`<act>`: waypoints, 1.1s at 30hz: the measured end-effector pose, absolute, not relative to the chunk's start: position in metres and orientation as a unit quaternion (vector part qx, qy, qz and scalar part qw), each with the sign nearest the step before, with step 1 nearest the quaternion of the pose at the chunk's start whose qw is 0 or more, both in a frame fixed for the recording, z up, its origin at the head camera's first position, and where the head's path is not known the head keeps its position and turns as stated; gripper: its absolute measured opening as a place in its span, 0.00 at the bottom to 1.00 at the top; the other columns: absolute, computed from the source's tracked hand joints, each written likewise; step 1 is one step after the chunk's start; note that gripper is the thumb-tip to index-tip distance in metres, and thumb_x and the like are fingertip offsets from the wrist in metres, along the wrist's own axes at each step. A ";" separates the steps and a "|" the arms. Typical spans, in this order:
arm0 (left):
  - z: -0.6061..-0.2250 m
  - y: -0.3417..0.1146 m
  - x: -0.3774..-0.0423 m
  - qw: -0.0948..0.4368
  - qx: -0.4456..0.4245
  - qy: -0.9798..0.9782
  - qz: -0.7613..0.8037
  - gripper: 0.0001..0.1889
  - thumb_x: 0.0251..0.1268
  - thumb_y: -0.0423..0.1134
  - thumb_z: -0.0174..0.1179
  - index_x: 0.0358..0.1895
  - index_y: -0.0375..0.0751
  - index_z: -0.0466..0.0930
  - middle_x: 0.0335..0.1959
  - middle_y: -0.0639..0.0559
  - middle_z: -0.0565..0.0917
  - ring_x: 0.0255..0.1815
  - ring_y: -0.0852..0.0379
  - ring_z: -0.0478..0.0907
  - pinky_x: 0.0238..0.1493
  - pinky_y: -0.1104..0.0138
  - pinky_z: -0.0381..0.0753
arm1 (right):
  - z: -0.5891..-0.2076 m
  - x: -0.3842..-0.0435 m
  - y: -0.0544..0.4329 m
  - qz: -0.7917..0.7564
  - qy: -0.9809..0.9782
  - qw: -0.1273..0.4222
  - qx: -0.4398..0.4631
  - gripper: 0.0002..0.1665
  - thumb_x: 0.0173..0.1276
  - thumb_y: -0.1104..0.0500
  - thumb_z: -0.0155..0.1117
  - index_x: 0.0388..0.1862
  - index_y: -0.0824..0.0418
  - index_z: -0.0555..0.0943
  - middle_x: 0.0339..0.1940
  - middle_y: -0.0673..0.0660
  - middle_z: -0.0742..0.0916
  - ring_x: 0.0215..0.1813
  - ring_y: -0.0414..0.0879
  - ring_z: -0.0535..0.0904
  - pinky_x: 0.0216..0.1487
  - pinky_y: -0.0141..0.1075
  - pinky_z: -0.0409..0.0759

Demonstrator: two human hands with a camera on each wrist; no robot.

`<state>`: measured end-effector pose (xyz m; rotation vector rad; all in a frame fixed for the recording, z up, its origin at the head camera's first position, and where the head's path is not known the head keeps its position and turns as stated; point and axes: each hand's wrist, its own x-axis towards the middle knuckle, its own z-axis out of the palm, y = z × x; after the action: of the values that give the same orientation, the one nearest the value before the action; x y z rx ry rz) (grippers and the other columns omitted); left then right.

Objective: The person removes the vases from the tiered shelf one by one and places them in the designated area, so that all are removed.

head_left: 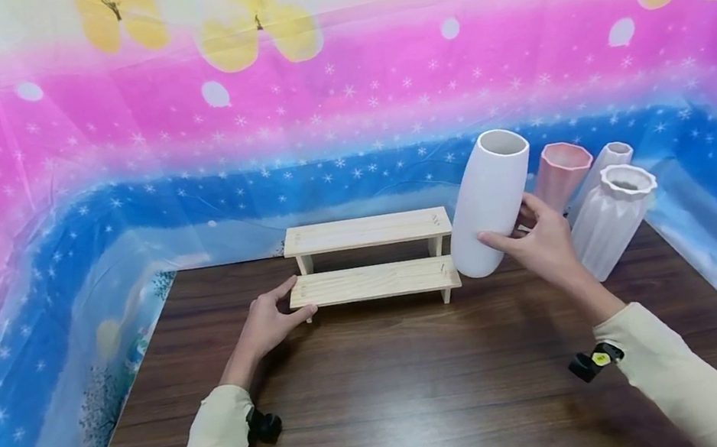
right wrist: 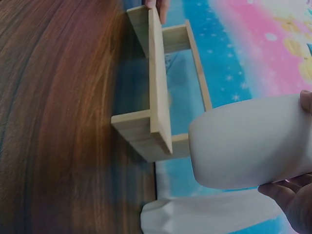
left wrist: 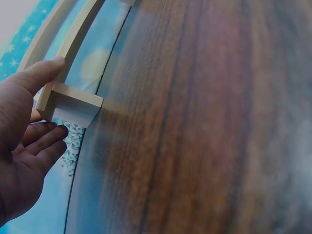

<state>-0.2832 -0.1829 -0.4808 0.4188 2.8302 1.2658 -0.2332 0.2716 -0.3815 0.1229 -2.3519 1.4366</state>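
Note:
A smooth white vase [head_left: 491, 204] tilts in the grip of my right hand [head_left: 545, 238], thumb on its near side and fingers behind. It overlaps the right end of a two-step wooden shelf [head_left: 374, 281] in the head view. In the right wrist view the vase [right wrist: 248, 141] hangs beside the shelf [right wrist: 161, 92], its base towards the steps. My left hand [head_left: 269, 320] pinches the left end of the lower step, thumb on the front edge. The left wrist view shows that thumb on the board [left wrist: 46, 100], the other fingers loosely curled below.
Right of the held vase stand a pink vase [head_left: 563, 173], a slim white vase [head_left: 614, 156] and a pleated white vase [head_left: 616, 223] with a scalloped rim. All rest on a dark wooden table [head_left: 383, 390]. A printed cloth [head_left: 340, 102] hangs behind and along the sides.

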 end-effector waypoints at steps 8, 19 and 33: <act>-0.480 -0.183 -0.283 0.008 0.134 0.902 0.410 0.44 0.64 0.55 0.71 0.78 0.40 0.65 0.57 0.32 0.82 0.16 0.58 0.55 0.24 0.62 0.67 | -0.395 -0.233 0.288 0.517 -0.832 0.197 0.021 0.47 0.55 0.54 0.85 0.71 0.64 0.73 0.60 0.64 0.85 0.57 0.49 0.84 0.51 0.31 0.83; -0.479 -0.184 -0.283 0.011 0.130 0.904 0.407 0.44 0.64 0.57 0.71 0.78 0.41 0.65 0.47 0.35 0.84 0.15 0.59 0.53 0.23 0.63 0.66 | -0.409 -0.225 0.308 0.496 -0.845 0.198 -0.022 0.50 0.57 0.48 0.83 0.74 0.62 0.71 0.65 0.64 0.82 0.63 0.57 0.81 0.58 0.44 0.82; -0.479 -0.184 -0.283 0.007 0.140 0.904 0.405 0.44 0.64 0.56 0.71 0.78 0.39 0.65 0.70 0.32 0.73 0.19 0.56 0.57 0.27 0.60 0.67 | -0.429 -0.219 0.323 0.486 -0.851 0.191 -0.061 0.54 0.56 0.41 0.82 0.75 0.61 0.69 0.68 0.63 0.80 0.65 0.55 0.78 0.64 0.53 0.76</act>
<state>-0.2828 -0.1842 -0.4786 0.4364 2.8268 1.2666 -0.2187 0.3226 -0.4291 -0.1716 -2.3899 1.3654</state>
